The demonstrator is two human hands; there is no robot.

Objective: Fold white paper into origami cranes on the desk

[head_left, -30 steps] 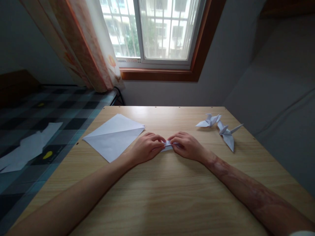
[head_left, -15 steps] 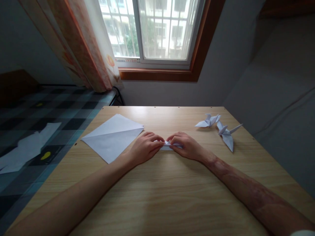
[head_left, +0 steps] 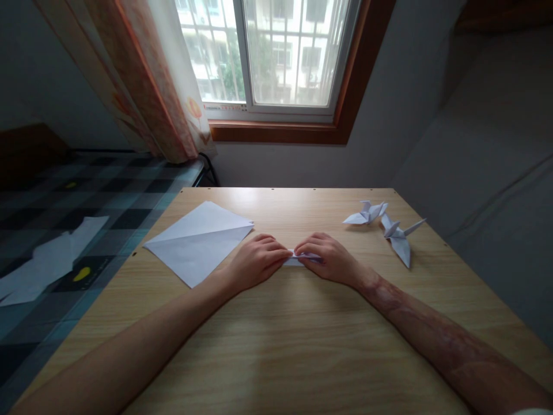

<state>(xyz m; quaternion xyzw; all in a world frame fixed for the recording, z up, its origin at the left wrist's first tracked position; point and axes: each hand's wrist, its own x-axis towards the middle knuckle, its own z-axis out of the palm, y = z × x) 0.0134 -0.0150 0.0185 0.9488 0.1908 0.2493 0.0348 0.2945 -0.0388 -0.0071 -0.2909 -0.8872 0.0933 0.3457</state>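
Between my hands, low on the wooden table [head_left: 276, 346], lies a small piece of folded white paper [head_left: 295, 261]. My left hand [head_left: 259, 259] is closed, its fingertips pressing the paper's left end. From the other side, my right hand [head_left: 327, 257] pinches the right part, where a raised flap shows between thumb and fingers. Much of the folded paper is hidden under the fingers. Left of my left hand rests a larger white sheet [head_left: 199, 242] with a crease across it. Two folded paper cranes, one farther back [head_left: 364, 214] and one nearer [head_left: 398, 242], sit right of my right hand.
A bed [head_left: 142, 190] with a checked cover stands along the table's left side, with torn-looking white paper [head_left: 52, 259] on it. Beyond the table's far edge are a wall, a barred window [head_left: 289, 52] and a patterned curtain [head_left: 142, 86].
My left fingertips have shifted slightly right along the folded paper. The raised flap has tilted and shows more under my right fingers. The sheet and cranes stay put.
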